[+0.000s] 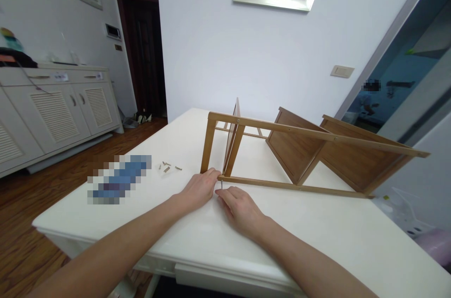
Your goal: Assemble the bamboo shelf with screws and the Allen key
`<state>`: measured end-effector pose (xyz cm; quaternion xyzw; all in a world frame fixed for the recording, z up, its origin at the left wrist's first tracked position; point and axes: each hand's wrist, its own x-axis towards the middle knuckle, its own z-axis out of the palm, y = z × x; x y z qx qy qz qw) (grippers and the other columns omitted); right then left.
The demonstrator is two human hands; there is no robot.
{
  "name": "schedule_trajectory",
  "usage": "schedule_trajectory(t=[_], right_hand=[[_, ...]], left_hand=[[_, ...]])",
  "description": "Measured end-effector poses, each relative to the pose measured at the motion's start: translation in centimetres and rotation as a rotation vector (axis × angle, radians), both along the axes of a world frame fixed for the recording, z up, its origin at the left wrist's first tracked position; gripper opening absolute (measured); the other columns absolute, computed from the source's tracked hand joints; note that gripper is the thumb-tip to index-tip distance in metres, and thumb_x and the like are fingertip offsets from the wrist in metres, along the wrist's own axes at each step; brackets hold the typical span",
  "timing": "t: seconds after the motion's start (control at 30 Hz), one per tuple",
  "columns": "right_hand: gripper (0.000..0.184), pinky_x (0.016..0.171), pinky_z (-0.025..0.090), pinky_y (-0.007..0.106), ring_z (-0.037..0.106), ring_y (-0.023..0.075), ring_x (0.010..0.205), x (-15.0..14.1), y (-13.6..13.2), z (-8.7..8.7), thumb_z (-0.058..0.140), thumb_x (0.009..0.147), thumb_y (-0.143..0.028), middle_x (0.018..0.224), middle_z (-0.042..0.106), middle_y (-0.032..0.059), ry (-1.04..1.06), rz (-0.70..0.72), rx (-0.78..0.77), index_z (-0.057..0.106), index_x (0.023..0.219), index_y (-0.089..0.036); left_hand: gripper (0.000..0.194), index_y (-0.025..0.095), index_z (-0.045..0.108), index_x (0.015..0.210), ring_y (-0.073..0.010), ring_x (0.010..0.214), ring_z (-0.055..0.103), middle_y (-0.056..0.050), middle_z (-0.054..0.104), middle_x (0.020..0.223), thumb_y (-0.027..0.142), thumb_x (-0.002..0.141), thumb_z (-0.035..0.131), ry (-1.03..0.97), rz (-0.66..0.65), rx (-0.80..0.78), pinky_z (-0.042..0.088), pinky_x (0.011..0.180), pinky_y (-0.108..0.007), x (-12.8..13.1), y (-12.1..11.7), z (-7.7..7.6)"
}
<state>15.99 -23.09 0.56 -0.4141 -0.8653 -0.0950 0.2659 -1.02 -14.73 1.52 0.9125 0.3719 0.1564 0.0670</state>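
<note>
A brown wooden shelf frame (268,184) lies on its side on the white table (317,232), with its panels standing up between the rails. My left hand (202,187) is closed around the near end of the lower rail, beside the first shelf panel (232,140). Just right of it, my right hand (239,206) pinches a thin metal rod that looks like a hex key (221,184). The rod's upper end meets the rail near a joint; its lower part is hidden by my fingers. Several small screws (167,166) lie to the left.
A blurred-out blue item (121,179) lies on the table's left side. Two more wooden panels (296,147) rise at the frame's right part. Behind the table stands a white wall (211,53). At the far right edge are a clear plastic bag (398,208) and a pink object (435,246).
</note>
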Motion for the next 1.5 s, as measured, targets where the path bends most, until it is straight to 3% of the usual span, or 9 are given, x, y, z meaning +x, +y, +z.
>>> schedule_trajectory(t=[0.2,0.43,0.63,0.83,1.07,1.2,1.33,1.4,1.5], right_hand=[[0.045,0.078,0.049,0.036,0.059,0.0219,0.089,-0.2,0.1,0.0,0.039,0.084,-0.002,0.092,0.064,0.0117,-0.022,0.093,-0.052,0.046,0.128,-0.013],[0.019,0.067,0.044,0.03,0.053,0.0186,0.074,-0.1,0.0,0.1,0.041,0.09,-0.009,0.076,0.058,0.0063,-0.022,0.02,-0.059,0.055,0.102,-0.015],[0.027,0.067,0.041,0.031,0.05,0.0191,0.072,-0.4,-0.3,0.4,0.046,0.082,-0.002,0.074,0.058,0.0074,-0.1,0.005,0.047,0.062,0.102,-0.011],[0.035,0.066,0.04,0.032,0.05,0.0194,0.071,-0.5,-0.7,0.8,0.05,0.073,0.001,0.07,0.057,0.0054,-0.16,-0.044,-0.002,0.063,0.102,-0.014],[0.022,0.066,0.042,0.03,0.053,0.017,0.071,0.0,0.1,0.0,0.041,0.095,-0.013,0.073,0.062,0.0053,-0.077,-0.003,0.025,0.062,0.102,-0.014],[0.024,0.062,0.037,0.029,0.048,0.0159,0.067,0.0,0.4,0.4,0.043,0.097,-0.02,0.07,0.058,0.0042,-0.112,-0.013,0.12,0.059,0.079,-0.016],[0.027,0.061,0.035,0.029,0.045,0.0161,0.067,-0.3,0.3,0.9,0.046,0.096,-0.024,0.069,0.054,0.0039,-0.099,-0.039,0.194,0.053,0.071,-0.018],[0.024,0.061,0.036,0.029,0.045,0.0164,0.068,-0.4,0.2,0.9,0.046,0.096,-0.024,0.07,0.053,0.0038,-0.057,-0.044,0.182,0.053,0.074,-0.018],[0.014,0.059,0.036,0.028,0.047,0.0162,0.066,-0.3,0.1,0.9,0.041,0.095,-0.017,0.07,0.055,0.0024,-0.029,-0.014,0.117,0.055,0.095,-0.017]], left_hand=[[0.033,0.019,0.052,0.117,-0.0213,0.094,0.063,-0.008,0.06,0.11,0.011,0.089,0.037,0.008,-0.009,-0.006,0.047,0.073,-0.032,0.0,0.2,-0.2],[0.033,0.018,0.052,0.119,-0.0217,0.098,0.063,-0.009,0.06,0.113,0.014,0.094,0.03,-0.021,-0.005,0.014,0.047,0.076,-0.033,0.0,0.1,-0.2],[0.033,0.018,0.053,0.118,-0.0216,0.096,0.063,-0.009,0.061,0.112,0.014,0.093,0.031,0.002,0.005,0.008,0.047,0.075,-0.032,0.1,0.1,-0.2],[0.033,0.018,0.053,0.118,-0.0208,0.094,0.064,-0.009,0.061,0.111,0.014,0.094,0.031,-0.002,0.002,0.0,0.048,0.076,-0.032,0.1,-0.1,0.0],[0.033,0.018,0.053,0.119,-0.0211,0.096,0.063,-0.009,0.061,0.112,0.015,0.094,0.032,-0.009,0.0,0.003,0.048,0.077,-0.032,0.0,-0.1,-0.1],[0.034,0.018,0.053,0.118,-0.0219,0.091,0.064,-0.009,0.061,0.11,0.014,0.094,0.03,-0.005,-0.001,0.02,0.048,0.074,-0.033,0.1,-0.1,-0.1],[0.033,0.018,0.052,0.119,-0.0219,0.092,0.064,-0.009,0.06,0.111,0.015,0.094,0.031,0.009,-0.001,0.023,0.047,0.073,-0.032,0.1,-0.2,-0.1],[0.033,0.018,0.052,0.119,-0.0216,0.092,0.064,-0.009,0.06,0.112,0.015,0.093,0.032,0.014,-0.001,0.018,0.047,0.073,-0.032,0.1,-0.2,0.0],[0.034,0.018,0.053,0.119,-0.0211,0.093,0.063,-0.009,0.06,0.112,0.012,0.091,0.034,0.023,-0.015,-0.001,0.047,0.073,-0.031,0.1,-0.2,0.1]])
